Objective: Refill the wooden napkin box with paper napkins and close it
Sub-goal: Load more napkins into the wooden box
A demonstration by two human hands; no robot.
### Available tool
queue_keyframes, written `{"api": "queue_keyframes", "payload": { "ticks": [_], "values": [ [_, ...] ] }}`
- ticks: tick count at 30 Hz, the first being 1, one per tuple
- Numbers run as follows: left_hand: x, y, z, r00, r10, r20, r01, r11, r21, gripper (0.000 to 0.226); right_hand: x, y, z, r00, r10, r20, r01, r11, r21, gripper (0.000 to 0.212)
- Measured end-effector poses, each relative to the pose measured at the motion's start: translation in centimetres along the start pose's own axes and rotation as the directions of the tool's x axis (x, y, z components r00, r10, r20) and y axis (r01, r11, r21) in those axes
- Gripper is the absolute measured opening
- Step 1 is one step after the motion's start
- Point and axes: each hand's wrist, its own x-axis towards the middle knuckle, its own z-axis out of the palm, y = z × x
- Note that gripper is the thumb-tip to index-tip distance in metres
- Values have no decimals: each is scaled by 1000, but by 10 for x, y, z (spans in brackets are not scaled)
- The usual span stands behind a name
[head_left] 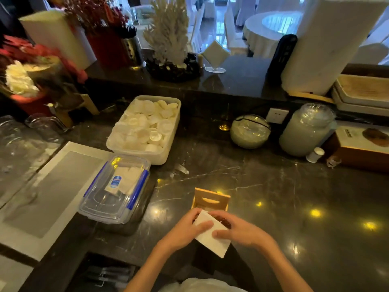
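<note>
Dark marble makes up the surface [273,186], and near its 6 o'clock edge stands the wooden napkin box [211,200], its lid raised upright with an oval slot facing the camera. Just below the box, both hands hold a stack of white paper napkins [212,237], tilted with one corner pointing toward 5 o'clock and its upper end over the open box. At 7 o'clock of the stack, the left hand [185,230] is closed on it, thumb lying across the top sheet; at 3 o'clock the right hand [237,228] grips the other side, thumb pressed on the paper and fingers curled over the far edge. At 9 o'clock of the box sits a clear lidded container [115,190] with blue clips, and beyond it, toward 11 o'clock, an open white tub [145,127] heaped with small white cups. Two glass jars [305,131] stand at 2 o'clock.
</note>
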Motion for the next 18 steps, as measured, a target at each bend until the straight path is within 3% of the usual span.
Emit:
{"api": "queue_keyframes", "payload": {
  "ticks": [3, 8, 13, 18],
  "values": [
    [8, 1, -20, 1000, 0, -13, -1, 999, -54, 29, 20, -20, -14, 999, 35, 42, -30, 991, -128, 55],
    [24, -22, -48, 970, -57, -237, 15, 985, -174, 20, 48, -35, -23, 980, 183, 80, -146, 931, -334, 46],
    [24, -46, -48, 982, -182, 44, 185, 981, -55, 45, 71, -41, -11, 944, 326, 47, -263, 831, -490, 49],
    [28, -58, -45, 982, -183, 39, 186, 977, -104, 49, 86, -52, -6, 909, 413, 63, -294, 741, -603, 54]
  ]
}}
